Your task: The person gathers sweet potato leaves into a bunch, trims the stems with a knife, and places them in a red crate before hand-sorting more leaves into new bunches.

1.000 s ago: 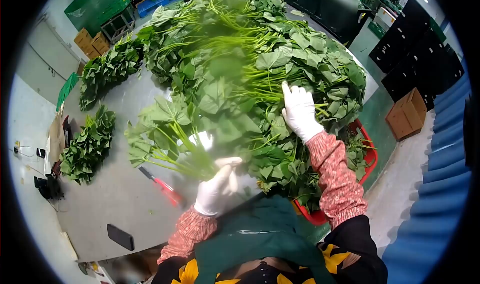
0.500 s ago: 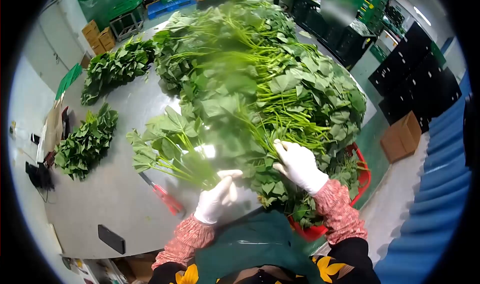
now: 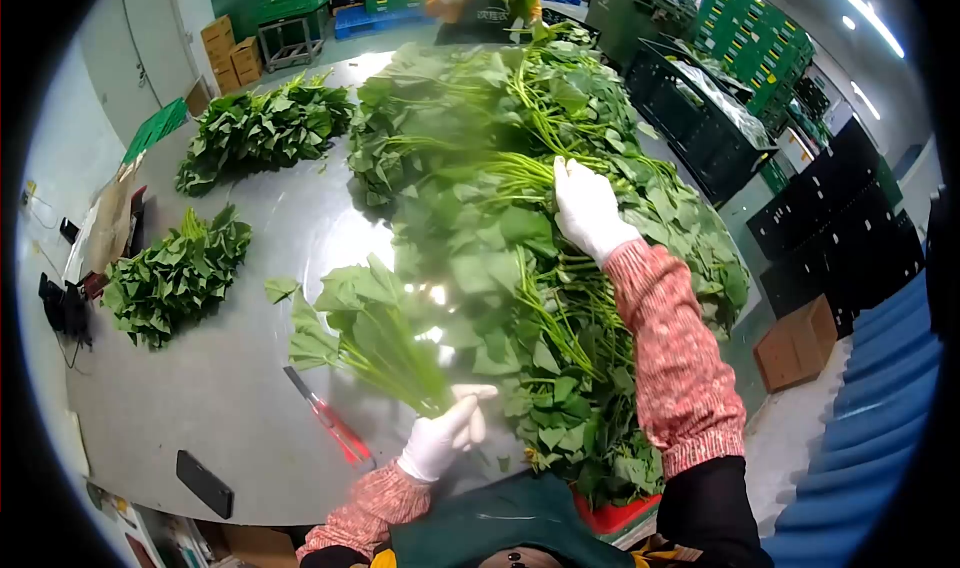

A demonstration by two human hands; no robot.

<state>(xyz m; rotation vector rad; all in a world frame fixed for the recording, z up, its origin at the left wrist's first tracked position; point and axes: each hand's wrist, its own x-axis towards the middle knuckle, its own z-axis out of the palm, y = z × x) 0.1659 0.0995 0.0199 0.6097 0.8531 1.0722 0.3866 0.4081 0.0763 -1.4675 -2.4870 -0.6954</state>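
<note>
My left hand (image 3: pixel 438 443), in a white glove, is closed on the stems of a small bunch of leafy greens (image 3: pixel 372 333) above the near part of the table. The bunch's leaves point up and away to the left. My right hand (image 3: pixel 590 213), also gloved, reaches far into the large pile of leafy greens (image 3: pixel 575 393). Its fingers are pinched on pale green stems in the pile's middle. A red-handled cutting tool (image 3: pixel 337 430) lies on the metal table (image 3: pixel 270 368), left of the held bunch. A blurred smear hides part of the pile's left side.
Two tied-looking bundles of greens (image 3: pixel 262 136) (image 3: pixel 180 280) lie at the left. A black phone (image 3: pixel 205 485) rests by the near table edge. Across the table stands a person in yellow sleeves (image 3: pixel 485 3). Dark crates (image 3: pixel 700 118) stand right; a red basket (image 3: pixel 615 516) sits below the pile.
My right hand has moved forward and up over the pile, from its near stems to ones farther in. My left hand has shifted slightly lower with its bunch. The view has tilted up.
</note>
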